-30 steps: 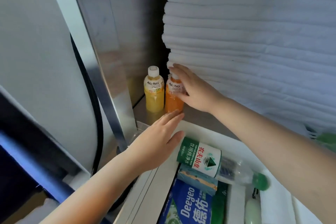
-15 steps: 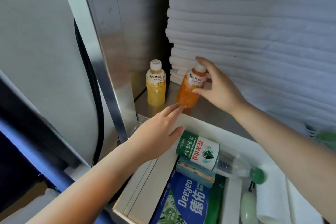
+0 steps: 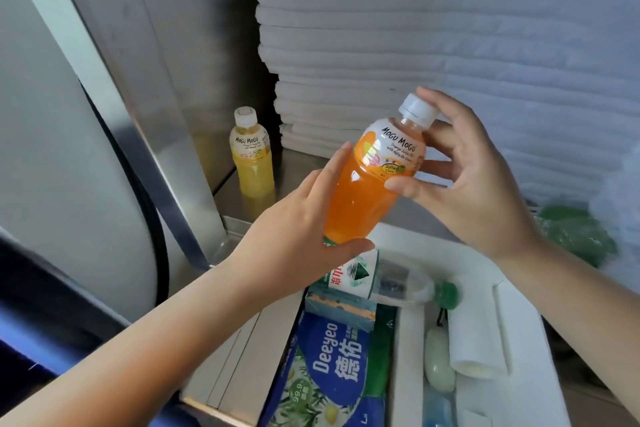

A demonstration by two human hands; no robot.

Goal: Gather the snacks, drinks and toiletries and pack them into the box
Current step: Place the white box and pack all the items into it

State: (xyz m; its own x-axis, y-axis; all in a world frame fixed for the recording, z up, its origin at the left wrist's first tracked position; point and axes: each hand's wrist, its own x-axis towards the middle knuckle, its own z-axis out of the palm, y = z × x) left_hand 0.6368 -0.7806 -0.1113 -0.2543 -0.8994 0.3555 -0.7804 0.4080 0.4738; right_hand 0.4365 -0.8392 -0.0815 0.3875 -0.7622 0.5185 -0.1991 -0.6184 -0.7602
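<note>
While the orange Mogu Mogu bottle [image 3: 372,184] hangs tilted above the white box [image 3: 530,357], the right hand [image 3: 478,184] pinches its labelled shoulder, thumb in front and fingers curled behind the ribbed white cap. The left hand [image 3: 294,239] lies straight-fingered against its smooth lower side, thumb under the rounded base. Behind, a yellow Mogu Mogu bottle [image 3: 252,156] stands upright on the brushed metal shelf [image 3: 298,166] beside folded white towels [image 3: 415,45]. Inside the box lie a clear water bottle [image 3: 388,279] and a glossy blue Deeyeo pack [image 3: 329,367].

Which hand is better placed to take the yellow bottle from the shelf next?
Probably left. The left hand is nearer the yellow bottle and only supports the orange bottle, which the right hand grips near its cap.
</note>
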